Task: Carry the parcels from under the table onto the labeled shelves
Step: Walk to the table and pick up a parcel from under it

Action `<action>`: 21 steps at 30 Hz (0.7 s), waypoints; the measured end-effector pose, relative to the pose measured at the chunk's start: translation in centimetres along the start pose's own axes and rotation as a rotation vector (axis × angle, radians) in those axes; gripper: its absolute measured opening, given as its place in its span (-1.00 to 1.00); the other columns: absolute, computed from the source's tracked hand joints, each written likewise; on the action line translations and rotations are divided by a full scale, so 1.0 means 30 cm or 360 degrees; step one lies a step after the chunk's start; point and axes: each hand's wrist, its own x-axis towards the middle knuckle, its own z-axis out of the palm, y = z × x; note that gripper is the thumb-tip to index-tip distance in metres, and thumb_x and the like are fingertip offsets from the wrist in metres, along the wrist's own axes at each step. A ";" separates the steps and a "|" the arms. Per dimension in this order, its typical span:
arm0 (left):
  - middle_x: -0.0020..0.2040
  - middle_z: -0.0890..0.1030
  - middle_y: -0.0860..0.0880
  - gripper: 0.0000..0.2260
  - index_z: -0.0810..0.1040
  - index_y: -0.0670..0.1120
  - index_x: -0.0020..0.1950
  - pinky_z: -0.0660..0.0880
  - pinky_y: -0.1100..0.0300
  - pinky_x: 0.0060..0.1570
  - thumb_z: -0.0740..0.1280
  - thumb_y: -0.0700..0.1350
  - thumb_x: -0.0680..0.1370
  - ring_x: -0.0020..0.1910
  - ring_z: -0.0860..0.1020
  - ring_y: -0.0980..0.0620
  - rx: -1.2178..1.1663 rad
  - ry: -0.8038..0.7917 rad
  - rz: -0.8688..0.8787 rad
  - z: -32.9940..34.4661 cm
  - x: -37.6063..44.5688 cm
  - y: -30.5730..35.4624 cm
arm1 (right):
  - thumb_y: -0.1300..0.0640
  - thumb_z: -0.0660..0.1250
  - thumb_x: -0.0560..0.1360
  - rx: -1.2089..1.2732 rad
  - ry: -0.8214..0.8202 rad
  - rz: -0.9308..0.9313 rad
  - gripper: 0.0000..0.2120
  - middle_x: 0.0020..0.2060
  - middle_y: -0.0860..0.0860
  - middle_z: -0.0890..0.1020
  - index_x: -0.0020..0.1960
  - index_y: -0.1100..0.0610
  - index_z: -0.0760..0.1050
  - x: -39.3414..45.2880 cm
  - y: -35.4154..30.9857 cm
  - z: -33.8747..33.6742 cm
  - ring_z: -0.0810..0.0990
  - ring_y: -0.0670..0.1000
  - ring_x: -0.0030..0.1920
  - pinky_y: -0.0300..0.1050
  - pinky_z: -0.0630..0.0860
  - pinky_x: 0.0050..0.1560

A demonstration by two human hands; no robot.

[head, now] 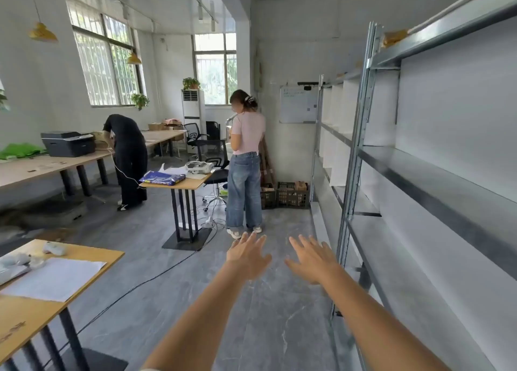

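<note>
Both hands empty, fingers spread: left hand (247, 257), right hand (313, 261). No parcels in view; metal shelves (436, 175) lie right, nearer my right hand.

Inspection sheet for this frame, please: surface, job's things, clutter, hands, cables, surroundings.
Surface: grey floor, bare ahead of the hands.
Job's things: metal shelves at right, mostly bare; no parcels seen.
Clutter: blue package on small table; papers on near table.
Hands: left hand and right hand open, empty.
Cables: black cable across floor.
Surroundings: two people, crates, printer.
</note>
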 end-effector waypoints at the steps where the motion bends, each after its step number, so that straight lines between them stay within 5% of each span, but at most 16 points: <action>1: 0.61 0.01 -0.03 -0.44 0.02 0.03 0.57 -0.03 -0.02 0.56 0.03 0.13 0.59 0.59 -0.05 -0.05 0.0006 -0.0018 0.0000 -0.005 0.057 -0.030 | -0.22 -0.04 0.57 -0.0001 -0.0014 0.0016 -0.33 0.57 0.10 -0.03 0.57 0.03 -0.13 0.062 -0.005 -0.007 -0.07 0.16 0.56 0.18 -0.06 0.52; 10: 0.61 -0.01 -0.03 -0.43 0.00 0.04 0.58 -0.07 -0.05 0.56 0.03 0.17 0.60 0.59 -0.09 -0.08 0.0017 -0.0017 -0.0049 -0.094 0.578 -0.282 | -0.23 -0.03 0.57 -0.0032 -0.0011 0.0090 -0.33 0.57 0.10 -0.04 0.57 0.04 -0.12 0.615 -0.036 -0.099 -0.06 0.17 0.56 0.15 -0.04 0.52; 21: 0.57 0.17 -0.04 -0.46 0.15 0.03 0.53 0.05 -0.07 0.53 0.05 0.16 0.57 0.56 0.06 -0.12 0.0106 0.0038 -0.0339 -0.106 1.034 -0.656 | -0.23 -0.01 0.56 0.0012 -0.0038 -0.0210 -0.34 0.53 0.10 0.17 0.54 0.07 0.04 1.311 -0.198 -0.086 0.17 0.20 0.50 0.12 0.22 0.42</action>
